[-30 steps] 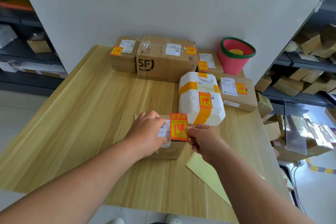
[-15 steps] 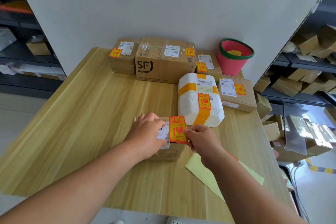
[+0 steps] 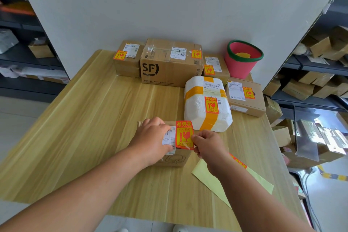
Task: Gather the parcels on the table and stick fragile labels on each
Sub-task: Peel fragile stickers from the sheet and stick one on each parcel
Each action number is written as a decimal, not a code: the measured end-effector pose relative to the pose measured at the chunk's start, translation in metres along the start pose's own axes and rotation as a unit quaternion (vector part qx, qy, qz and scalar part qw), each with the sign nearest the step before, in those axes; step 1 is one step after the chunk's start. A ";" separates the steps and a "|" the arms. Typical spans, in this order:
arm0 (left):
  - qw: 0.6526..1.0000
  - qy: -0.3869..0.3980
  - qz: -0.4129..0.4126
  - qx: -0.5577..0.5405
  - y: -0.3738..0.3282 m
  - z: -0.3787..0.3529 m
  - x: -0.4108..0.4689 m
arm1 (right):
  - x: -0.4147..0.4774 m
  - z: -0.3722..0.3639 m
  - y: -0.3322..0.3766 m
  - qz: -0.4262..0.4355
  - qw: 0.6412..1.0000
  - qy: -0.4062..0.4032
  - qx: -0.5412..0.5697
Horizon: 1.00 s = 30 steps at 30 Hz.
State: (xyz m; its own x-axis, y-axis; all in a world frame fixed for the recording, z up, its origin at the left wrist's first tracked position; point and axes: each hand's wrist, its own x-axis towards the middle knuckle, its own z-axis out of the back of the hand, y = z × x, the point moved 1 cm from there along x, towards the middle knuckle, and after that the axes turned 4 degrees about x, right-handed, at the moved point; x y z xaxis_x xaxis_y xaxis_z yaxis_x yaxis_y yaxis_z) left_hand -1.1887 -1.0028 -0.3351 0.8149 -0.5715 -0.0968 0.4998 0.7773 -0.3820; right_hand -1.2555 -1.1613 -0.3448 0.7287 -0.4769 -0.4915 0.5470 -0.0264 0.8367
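Here the right hand (image 3: 209,145) pinches the low corner of the label (image 3: 185,134), which looks thin, bendy and sticky, over the box (image 3: 175,159) just before the foam box (image 3: 207,103), while the left hand's (image 3: 152,137) bent fingers hold that box down.

Five cardboard boxes (image 3: 169,69) and one foam box (image 3: 197,111) are sitting together. Six whole red labels (image 3: 185,134) and one bucket (image 3: 239,66) are showing.

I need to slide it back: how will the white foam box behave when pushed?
The white foam box looks like polystyrene, so probably light for its size and easy to slide on the smooth table. It sits low and broad, so tipping seems unlikely. Hard fingertip pressure might dent it.
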 end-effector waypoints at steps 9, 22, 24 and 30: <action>1.000 0.000 0.005 0.006 0.000 -0.001 0.001 | 0.001 0.000 -0.001 0.010 1.000 -0.006 -0.005; 1.000 0.000 0.010 0.005 -0.001 -0.001 -0.001 | 0.002 -0.002 -0.001 0.067 0.993 -0.045 -0.091; 1.000 -0.001 0.007 0.005 -0.002 -0.001 -0.001 | 0.002 -0.002 -0.001 0.077 0.990 -0.057 -0.106; 1.000 0.008 0.005 0.007 -0.003 0.001 -0.001 | 0.000 0.009 0.001 0.171 0.965 -0.094 -0.177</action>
State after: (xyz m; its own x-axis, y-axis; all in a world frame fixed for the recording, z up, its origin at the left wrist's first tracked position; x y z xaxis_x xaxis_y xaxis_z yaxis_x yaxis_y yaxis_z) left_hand -1.1907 -1.0041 -0.3328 0.8152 -0.5678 -0.1144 0.4961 0.7864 -0.3680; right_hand -1.2588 -1.1691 -0.3412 0.8225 -0.5557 -0.1211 0.4186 0.4472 0.7905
